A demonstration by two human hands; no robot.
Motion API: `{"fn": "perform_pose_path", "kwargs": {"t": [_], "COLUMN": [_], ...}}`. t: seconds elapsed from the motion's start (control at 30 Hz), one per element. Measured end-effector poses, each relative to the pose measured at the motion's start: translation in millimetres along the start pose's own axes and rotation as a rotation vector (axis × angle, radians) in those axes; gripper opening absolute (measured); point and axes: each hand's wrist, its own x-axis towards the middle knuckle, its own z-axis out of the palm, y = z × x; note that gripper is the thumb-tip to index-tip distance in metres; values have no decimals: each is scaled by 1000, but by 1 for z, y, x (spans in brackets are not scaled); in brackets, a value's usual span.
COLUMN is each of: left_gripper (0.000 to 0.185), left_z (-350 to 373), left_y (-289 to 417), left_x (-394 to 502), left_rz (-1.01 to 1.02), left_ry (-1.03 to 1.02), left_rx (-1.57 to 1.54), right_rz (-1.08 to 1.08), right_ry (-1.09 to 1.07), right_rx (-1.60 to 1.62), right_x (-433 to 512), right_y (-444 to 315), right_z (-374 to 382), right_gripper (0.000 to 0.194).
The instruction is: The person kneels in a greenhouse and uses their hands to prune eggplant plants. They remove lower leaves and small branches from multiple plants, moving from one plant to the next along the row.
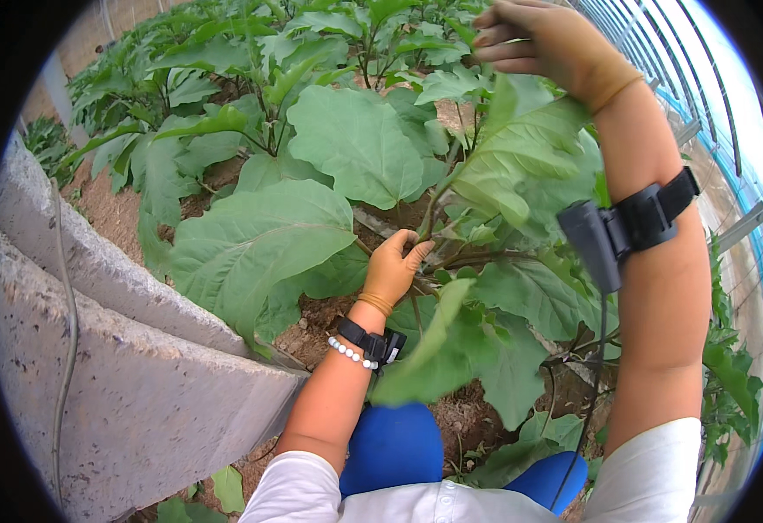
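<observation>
A leafy plant, likely an eggplant [257,235], spreads its broad green leaves before me. My left hand [397,261], in a thin tan glove, pinches a stem [430,222] of it near the middle of the view. At the upper right my right hand [551,49], also gloved, is raised above the leaves, its fingers loosely bent and slightly blurred; nothing shows in it. A large leaf [518,157] with pale veins rises between the two hands, its tip passing by my right wrist. Lower leaves partly hide the soil and the base of the plant.
A rough concrete wall [126,366] with a thin cable [67,327] runs along the left. More leafy plants [224,52] fill the far side. Greenhouse ribs and clear film [714,65] curve along the right. A black cable [594,392] hangs from the device on my right forearm.
</observation>
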Motion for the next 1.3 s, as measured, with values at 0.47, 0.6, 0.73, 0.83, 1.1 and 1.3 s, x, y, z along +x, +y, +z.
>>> {"fn": "perform_pose_path", "kwargs": {"t": [0.47, 0.6, 0.73, 0.83, 1.1, 1.3], "left_gripper": [40, 27, 30, 37, 38, 31], "left_z": [6, 9, 7, 12, -18, 4], "left_y": [2, -8, -28, -37, -48, -73], "left_x": [36, 50, 61, 58, -11, 7], "left_rz": [-109, 353, 203, 59, -324, -11], "left_ry": [45, 39, -116, 37, 101, 184], "left_rx": [167, 617, 593, 6, -290, -383], "right_rz": [-212, -117, -161, -326, 203, 391], "right_ry": [-252, -199, 88, 328, -286, -155], "right_rx": [-265, -278, -166, -89, -125, -235], "right_x": [-44, -45, -42, -51, -147, -89], "right_y": [8, 42, 76, 88, 185, 319], "right_z": [23, 43, 50, 54, 99, 136], "right_gripper": [22, 24, 29, 29, 14, 65]}}
